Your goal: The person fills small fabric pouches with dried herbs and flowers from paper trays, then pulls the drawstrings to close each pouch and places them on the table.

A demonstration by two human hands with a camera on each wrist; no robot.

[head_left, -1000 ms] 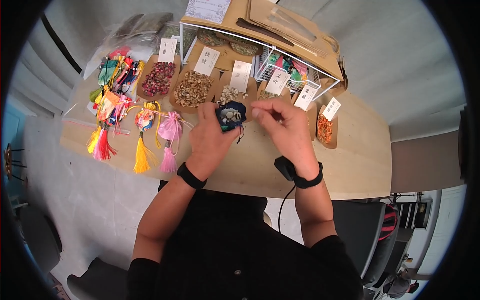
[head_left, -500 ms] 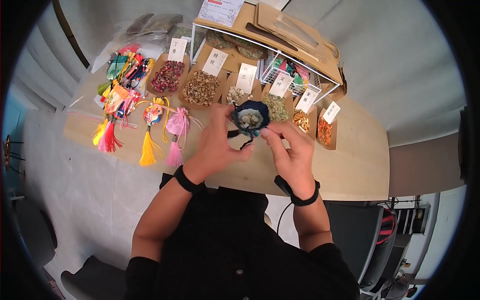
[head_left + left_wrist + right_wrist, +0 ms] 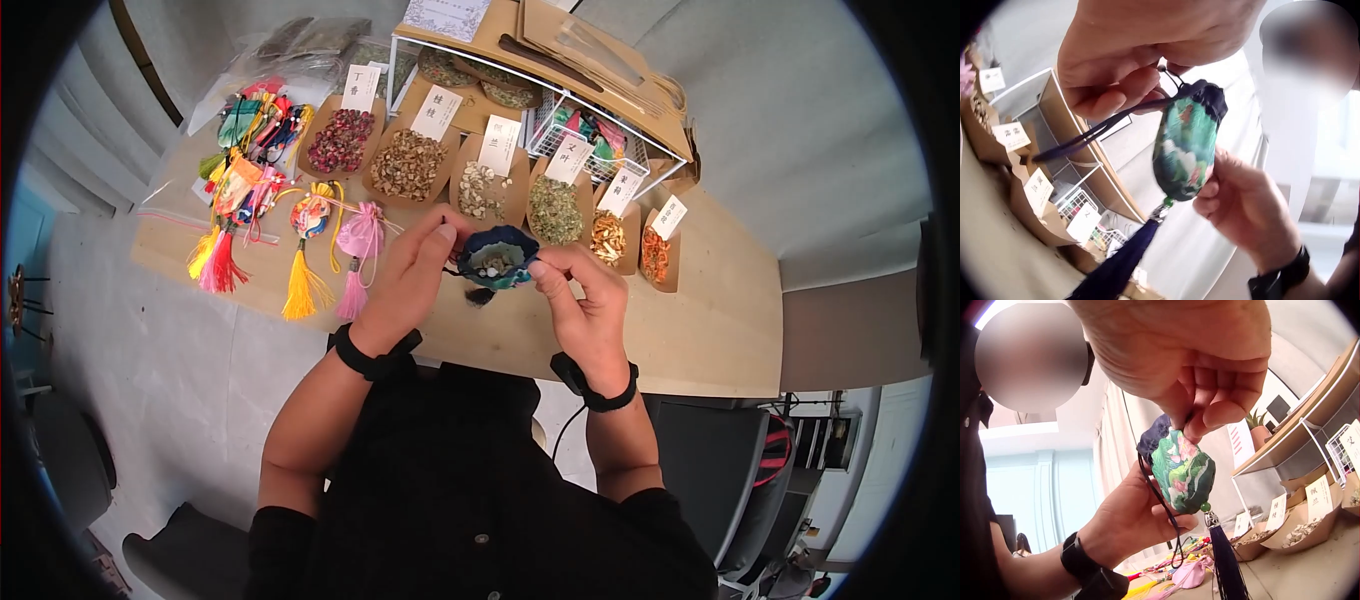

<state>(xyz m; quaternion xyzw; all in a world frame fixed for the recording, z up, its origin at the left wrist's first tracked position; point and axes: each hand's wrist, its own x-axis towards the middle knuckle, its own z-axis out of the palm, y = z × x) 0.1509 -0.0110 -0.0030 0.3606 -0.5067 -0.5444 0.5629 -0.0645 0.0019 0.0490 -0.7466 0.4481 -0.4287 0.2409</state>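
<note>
A small drawstring pouch hangs between both hands above the table, its navy mouth spread wide with dried herb pieces inside. My left hand holds it at the left of the rim, by the drawstring. On the opposite side, my right hand pinches the rim between thumb and fingers. The left wrist view shows the pouch's green flowered cloth and a navy tassel below it. A dark cord loops down beside the cloth in the right wrist view.
Behind the hands stand card-labelled paper trays of dried rosebuds, brown chips, pale pieces, green leaves and orange bits. Tasselled sachets lie at left. A low shelf spans the back.
My right hand has come from beside the pouch to pinch its rim. My left hand has shifted from around the pouch to its left edge; the mouth now spreads wider.
</note>
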